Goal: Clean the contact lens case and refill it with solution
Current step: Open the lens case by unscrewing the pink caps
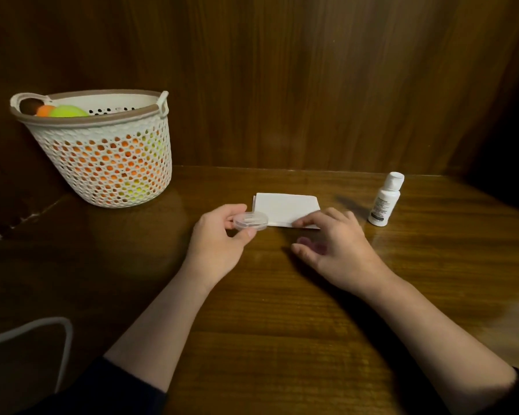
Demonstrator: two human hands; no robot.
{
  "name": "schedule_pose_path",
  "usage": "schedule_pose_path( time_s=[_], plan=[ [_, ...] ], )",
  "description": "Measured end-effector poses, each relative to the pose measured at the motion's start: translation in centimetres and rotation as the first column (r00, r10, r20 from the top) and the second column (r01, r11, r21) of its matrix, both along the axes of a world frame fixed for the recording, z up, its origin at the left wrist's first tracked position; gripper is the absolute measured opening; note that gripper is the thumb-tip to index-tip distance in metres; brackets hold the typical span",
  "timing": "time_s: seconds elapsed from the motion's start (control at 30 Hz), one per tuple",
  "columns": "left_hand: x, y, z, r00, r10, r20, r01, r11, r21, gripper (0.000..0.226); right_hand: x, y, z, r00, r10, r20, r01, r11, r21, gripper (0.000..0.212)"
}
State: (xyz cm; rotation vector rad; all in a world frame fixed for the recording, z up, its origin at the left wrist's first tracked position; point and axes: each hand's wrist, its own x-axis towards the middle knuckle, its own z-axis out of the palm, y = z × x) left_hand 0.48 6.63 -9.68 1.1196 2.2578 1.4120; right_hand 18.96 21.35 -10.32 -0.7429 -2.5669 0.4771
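Note:
My left hand (219, 235) holds a small clear oval contact lens case (250, 222) between thumb and fingers, just above the wooden table (282, 324). A folded white tissue (285, 208) lies flat behind the case. My right hand (336, 247) hovers low over the table with loosely bent fingers, its fingertips touching the tissue's near right edge. Something small and purplish (309, 245) shows blurred under its thumb; I cannot tell what it is. A white solution bottle (385, 200) with a closed cap stands upright to the right of the tissue.
A white perforated basket (108, 163) with orange and green balls stands at the back left. Wooden walls close off the back and the left side. A white cable (63, 339) loops at the lower left edge.

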Motion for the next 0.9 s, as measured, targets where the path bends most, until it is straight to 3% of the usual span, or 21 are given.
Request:
schedule_pose_path(
  time_s=[0.13, 0.37, 0.57, 0.73, 0.9],
  plan=[
    [-0.9, 0.0, -0.6, 0.985, 0.166, -0.055, -0.169, 0.985, -0.043, 0.054, 0.0, 0.2, -0.3, 0.996, -0.050, 0.070, 0.053, 0.998, -0.034, 0.042],
    [-1.8, -0.2, -1.1, 0.925, 0.291, -0.246, -0.335, 0.928, -0.161, 0.053, -0.4, -0.4, -0.5, 0.999, 0.020, 0.024, -0.019, 0.998, -0.054, 0.035],
    [-1.3, -0.1, -0.7, 0.923, 0.249, -0.292, -0.308, 0.934, -0.179, 0.059, -0.5, -0.9, -0.4, 0.993, 0.085, -0.083, -0.099, 0.979, -0.180, 0.035],
    [-0.8, -0.2, -0.4, 0.905, 0.162, -0.393, -0.221, 0.969, -0.110, 0.035, -0.5, -0.7, -0.1, 0.998, 0.037, -0.050, -0.045, 0.984, -0.171, 0.048],
    [-0.2, -0.4, -0.3, 0.884, -0.026, -0.467, -0.149, 0.931, -0.333, 0.049, -0.2, -0.5, -0.1, 1.000, 0.022, -0.013, -0.024, 0.978, -0.205, 0.045]
  ],
)
